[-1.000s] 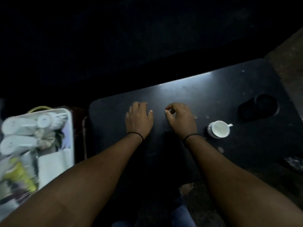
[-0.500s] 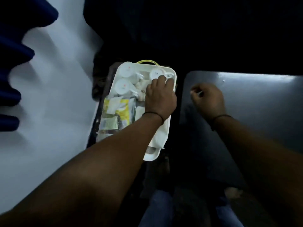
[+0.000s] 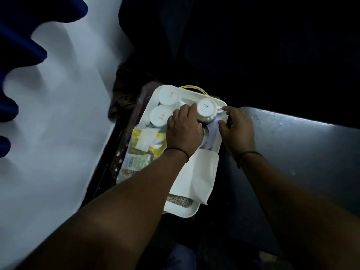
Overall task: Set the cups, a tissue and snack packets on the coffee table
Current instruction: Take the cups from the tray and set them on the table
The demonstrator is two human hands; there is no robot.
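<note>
Cups sit upside down in the tray, one clasped between the left hand and right hand, tissue and snack packets near the wrists, seemingly all awaiting transfer.

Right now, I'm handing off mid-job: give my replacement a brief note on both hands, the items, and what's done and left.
Left hand: on the upturned white cup at the tray's far right corner.
Right hand: fingertips at that cup's handle; whether either hand grips it is unclear.
White tray, beside the coffee table, holds two more upturned cups, the yellow snack packets and a tissue.
Done: nothing shows on the visible table part.
Left: cups, tissue, packets.
</note>
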